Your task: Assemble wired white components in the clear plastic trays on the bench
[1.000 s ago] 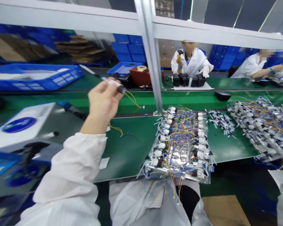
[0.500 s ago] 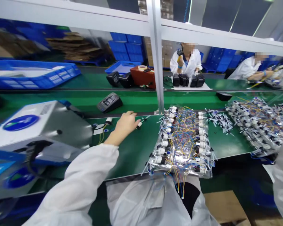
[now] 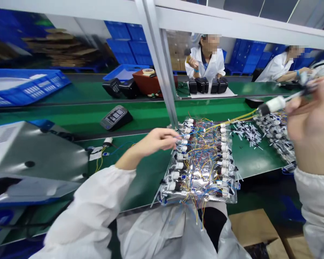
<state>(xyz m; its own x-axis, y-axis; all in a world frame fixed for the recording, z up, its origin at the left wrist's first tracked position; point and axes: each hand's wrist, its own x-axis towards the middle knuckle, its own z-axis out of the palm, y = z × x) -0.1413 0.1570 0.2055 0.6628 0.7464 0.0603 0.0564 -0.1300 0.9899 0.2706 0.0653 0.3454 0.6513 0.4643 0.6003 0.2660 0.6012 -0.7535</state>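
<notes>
white wired connector (image 3: 272, 105) high at right of view, pinched in right hand (image 3: 311, 122), fingers curled shut around its dark end, hand very close to camera. yellow wires (image 3: 232, 120) trailing from connector leftward, above top edge of wired-parts bundle (image 3: 202, 169). bundle flat on green workbench (image 3: 151, 172), clear plastic over silver backing, white connectors in rows along both sides, colored wires tangled between. left hand (image 3: 153, 141) open, fingers loosely extended, nothing visible in its grip, fingertips at bundle's upper left corner; contact cannot be told. small white connector (image 3: 108, 141) with thin wires lying on bench, left of that hand. loose black-and-white pieces (image 3: 247, 133) just right of bundle, second heap of wired parts (image 3: 277, 135) past them, partly behind right hand. black digital meter (image 3: 116, 117) on green belt (image 3: 70, 120) beyond bench. farther back, blue plastic crate (image 3: 24, 84) with white sheet inside, blue tray (image 3: 124, 72), red box (image 3: 153, 82) with tape roll (image 3: 148, 71) on top. stacked blue crates (image 3: 129, 50) behind. cardboard box (image 3: 253, 226) on floor below bench, dark contents at its near corner. co-worker (image 3: 205, 59) across belt, tool in raised hand, black units (image 3: 205, 85) on white sheet in front.
</notes>
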